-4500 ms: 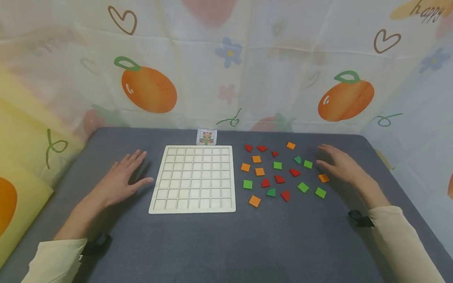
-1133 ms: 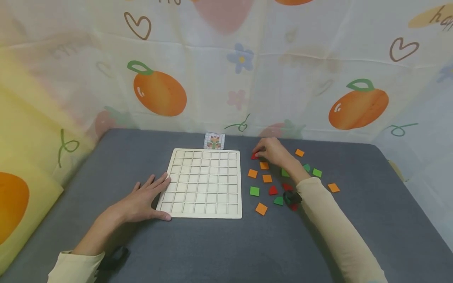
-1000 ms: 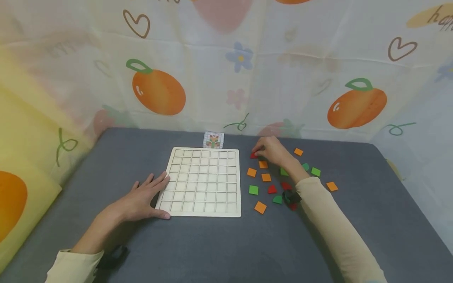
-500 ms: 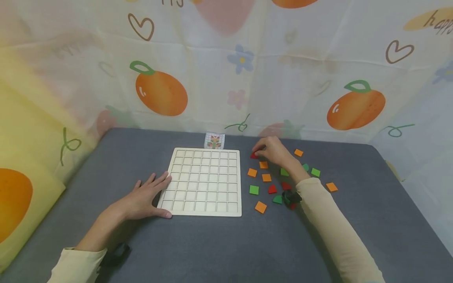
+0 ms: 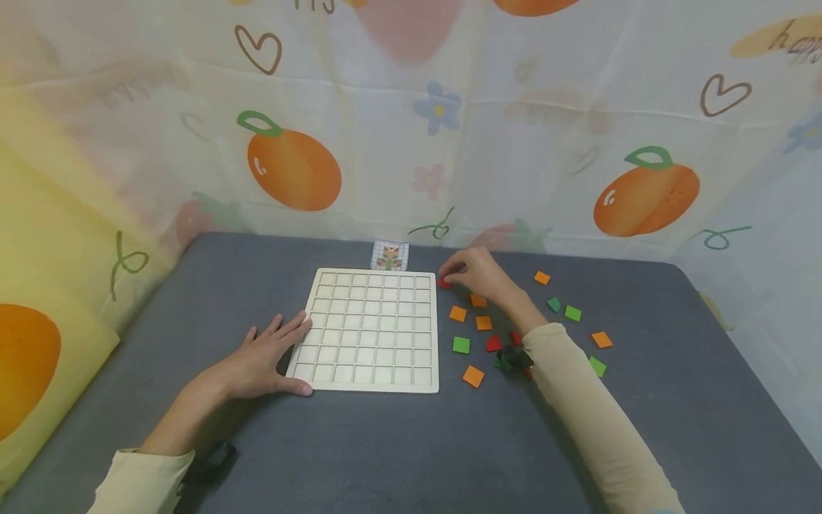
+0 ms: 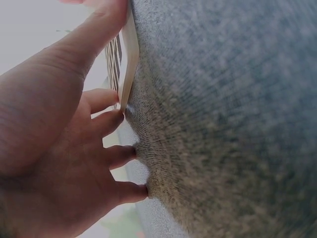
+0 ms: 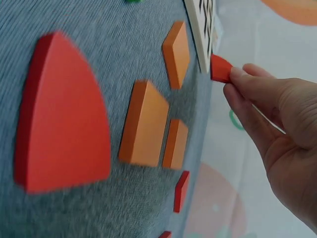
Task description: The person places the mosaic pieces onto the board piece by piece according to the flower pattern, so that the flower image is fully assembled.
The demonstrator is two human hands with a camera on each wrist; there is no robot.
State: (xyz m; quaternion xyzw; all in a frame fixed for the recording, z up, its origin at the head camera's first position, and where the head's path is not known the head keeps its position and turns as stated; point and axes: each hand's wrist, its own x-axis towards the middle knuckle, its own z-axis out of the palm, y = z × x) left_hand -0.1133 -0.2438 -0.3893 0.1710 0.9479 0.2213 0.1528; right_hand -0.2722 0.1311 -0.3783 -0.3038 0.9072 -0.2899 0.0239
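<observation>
A cream square board (image 5: pixel 369 328) with a grid of square recesses lies on the grey table. My left hand (image 5: pixel 257 368) rests at its lower left corner, thumb on the near edge and fingers spread along the left side. In the left wrist view, the left hand (image 6: pixel 64 144) touches the board's rim (image 6: pixel 130 62) and the cloth. My right hand (image 5: pixel 481 275) is just beyond the board's far right corner. In the right wrist view, thumb and fingertips of the right hand (image 7: pixel 292 119) pinch a small red tile (image 7: pixel 219 68) with a curved edge, held off the table.
Right of the board lie loose tiles: orange squares (image 5: pixel 473 376), light green squares (image 5: pixel 461 345), dark green curved pieces (image 5: pixel 554 305) and red pieces (image 5: pixel 493 344). The right forearm hides some. A small printed pattern card (image 5: pixel 389 255) lies behind the board. A patterned cloth hangs behind.
My left hand has come from beside the board onto its edge. The right hand came in from the far right, pinched a red tile, and has now moved left with it towards the board.
</observation>
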